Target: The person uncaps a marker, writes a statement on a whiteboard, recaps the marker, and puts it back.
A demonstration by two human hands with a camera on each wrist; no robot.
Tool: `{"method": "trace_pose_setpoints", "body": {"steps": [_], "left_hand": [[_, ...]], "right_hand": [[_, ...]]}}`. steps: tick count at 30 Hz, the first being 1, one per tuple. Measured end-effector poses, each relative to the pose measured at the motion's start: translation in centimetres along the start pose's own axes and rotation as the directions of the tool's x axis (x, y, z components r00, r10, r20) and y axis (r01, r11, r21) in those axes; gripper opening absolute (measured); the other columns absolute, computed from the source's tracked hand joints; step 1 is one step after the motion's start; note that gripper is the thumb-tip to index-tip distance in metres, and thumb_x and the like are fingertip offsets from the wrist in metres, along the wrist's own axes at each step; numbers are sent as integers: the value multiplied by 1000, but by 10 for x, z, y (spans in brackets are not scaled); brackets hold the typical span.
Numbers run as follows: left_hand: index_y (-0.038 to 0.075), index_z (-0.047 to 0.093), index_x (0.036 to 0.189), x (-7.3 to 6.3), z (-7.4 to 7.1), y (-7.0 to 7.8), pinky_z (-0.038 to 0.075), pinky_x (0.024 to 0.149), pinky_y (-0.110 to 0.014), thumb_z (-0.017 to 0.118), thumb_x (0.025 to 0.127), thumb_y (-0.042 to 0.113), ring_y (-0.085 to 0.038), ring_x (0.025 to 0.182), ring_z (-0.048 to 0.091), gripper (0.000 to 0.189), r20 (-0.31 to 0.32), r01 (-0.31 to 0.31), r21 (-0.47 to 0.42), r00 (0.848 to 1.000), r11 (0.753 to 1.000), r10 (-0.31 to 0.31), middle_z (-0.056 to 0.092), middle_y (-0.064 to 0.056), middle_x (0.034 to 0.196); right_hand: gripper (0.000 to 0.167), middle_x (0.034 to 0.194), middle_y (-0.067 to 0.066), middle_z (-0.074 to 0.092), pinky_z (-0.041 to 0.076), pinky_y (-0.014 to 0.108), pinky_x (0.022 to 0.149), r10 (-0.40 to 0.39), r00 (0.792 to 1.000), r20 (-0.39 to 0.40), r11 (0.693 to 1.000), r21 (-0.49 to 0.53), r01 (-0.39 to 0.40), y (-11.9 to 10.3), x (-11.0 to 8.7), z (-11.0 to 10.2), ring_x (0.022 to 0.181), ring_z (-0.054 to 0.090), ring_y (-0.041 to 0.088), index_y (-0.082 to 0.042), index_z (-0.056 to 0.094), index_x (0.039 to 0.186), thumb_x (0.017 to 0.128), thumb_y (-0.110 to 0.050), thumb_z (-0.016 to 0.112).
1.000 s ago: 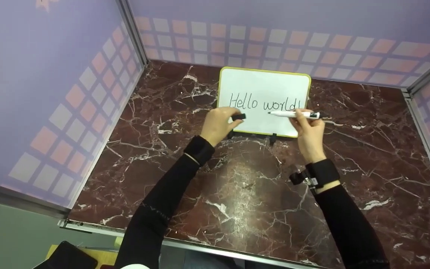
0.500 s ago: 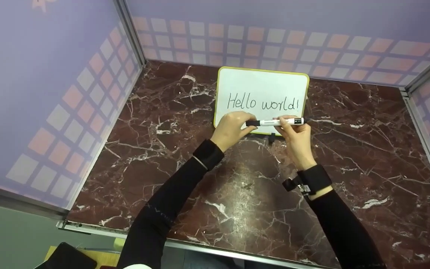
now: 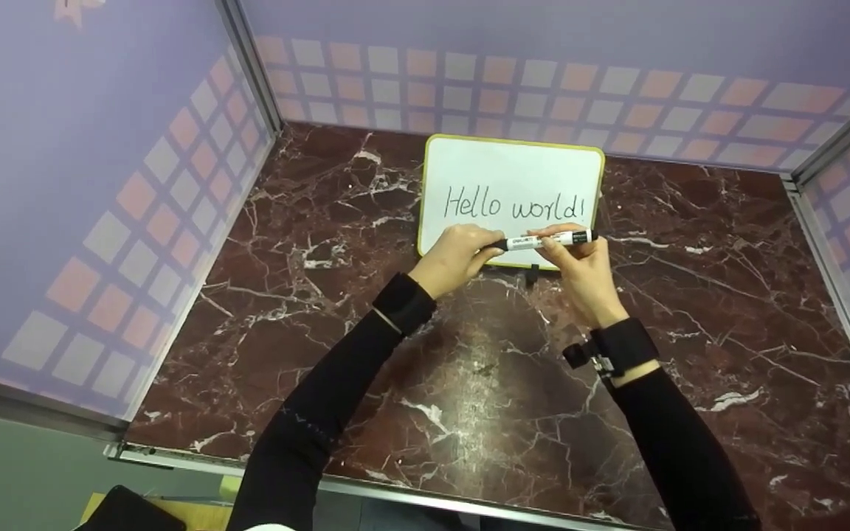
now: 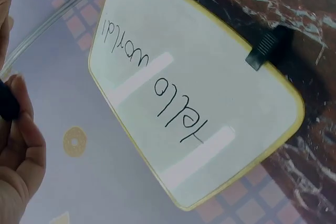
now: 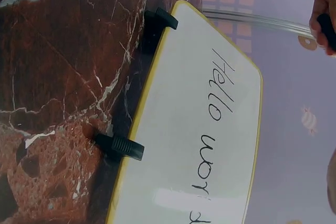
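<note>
In the head view, my left hand (image 3: pixel 457 254) pinches the black cap (image 4: pixel 8 103) at the left end of a white marker (image 3: pixel 521 243). My right hand (image 3: pixel 586 276) grips the marker's barrel between thumb and fingers near its black-ended right side. The marker lies about level, with the cap over its tip end. Just behind both hands stands a yellow-framed whiteboard (image 3: pixel 513 166), bearing "Hello world!" in thin black handwriting. The hands and marker overlap its lower edge in the head view. Both wrist views catch the hands only at the picture's side.
Black clip-like feet (image 5: pixel 123 148) support the whiteboard's lower edge. It stands on a dark red marbled table (image 3: pixel 484 413), near the purple back wall (image 3: pixel 543 44) with pink and white squares. A similar wall (image 3: pixel 122 169) closes the left side.
One second ago the cap and the marker were apart, with the tip bare. The hands came together and the cap went onto the tip; since then the left fingers have closed further over it.
</note>
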State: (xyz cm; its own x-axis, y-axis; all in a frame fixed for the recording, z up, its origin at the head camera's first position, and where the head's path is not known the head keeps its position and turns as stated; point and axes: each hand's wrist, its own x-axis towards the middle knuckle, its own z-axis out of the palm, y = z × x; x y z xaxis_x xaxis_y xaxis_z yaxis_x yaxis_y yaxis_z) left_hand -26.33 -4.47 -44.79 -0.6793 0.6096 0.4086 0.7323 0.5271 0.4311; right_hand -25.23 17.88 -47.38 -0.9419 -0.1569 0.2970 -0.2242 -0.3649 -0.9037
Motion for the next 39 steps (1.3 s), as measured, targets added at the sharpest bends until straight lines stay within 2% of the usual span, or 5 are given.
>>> {"method": "trace_pose_setpoints", "body": {"steps": [11,20,23,30,39], "left_hand": [[3,73,114,-14,21,-21,55,91,-33,66,93,22,-23,98,72,29,76,124,-99,990,987,-117,75,-12,108],[3,71,100,-12,22,-28,55,84,-37,64,94,20,-26,89,71,19,103,71,118,991,990,-84,75,-10,93],[3,70,99,-12,24,-26,54,82,-38,62,95,21,-26,88,70,19,118,55,126,991,991,-70,74,-10,91],[2,68,116,-11,26,-23,53,93,-37,68,91,26,-27,102,68,35,131,80,84,987,993,-90,73,-14,111],[7,-4,159,-15,12,-40,0,125,-48,65,76,74,-29,155,-4,127,38,265,419,950,868,-309,-1,-12,168]], "right_hand": [[34,112,9,74,57,25,85,134,976,172,812,-583,-8,-18,11,-16,98,69,12,2,71,114,82,-5,78],[42,101,13,75,55,45,81,26,910,414,10,-910,414,-24,5,10,94,65,31,-6,72,111,71,-12,86],[24,90,13,74,56,42,72,25,890,456,-143,-879,454,-9,1,18,80,65,29,-2,74,98,75,-6,81],[10,80,14,68,56,42,62,-10,922,387,-114,-917,383,7,-6,18,71,63,31,2,69,88,80,1,74],[25,88,26,71,55,51,73,-156,987,37,160,-985,63,-4,1,-39,74,67,41,8,68,97,79,-5,79]]}}
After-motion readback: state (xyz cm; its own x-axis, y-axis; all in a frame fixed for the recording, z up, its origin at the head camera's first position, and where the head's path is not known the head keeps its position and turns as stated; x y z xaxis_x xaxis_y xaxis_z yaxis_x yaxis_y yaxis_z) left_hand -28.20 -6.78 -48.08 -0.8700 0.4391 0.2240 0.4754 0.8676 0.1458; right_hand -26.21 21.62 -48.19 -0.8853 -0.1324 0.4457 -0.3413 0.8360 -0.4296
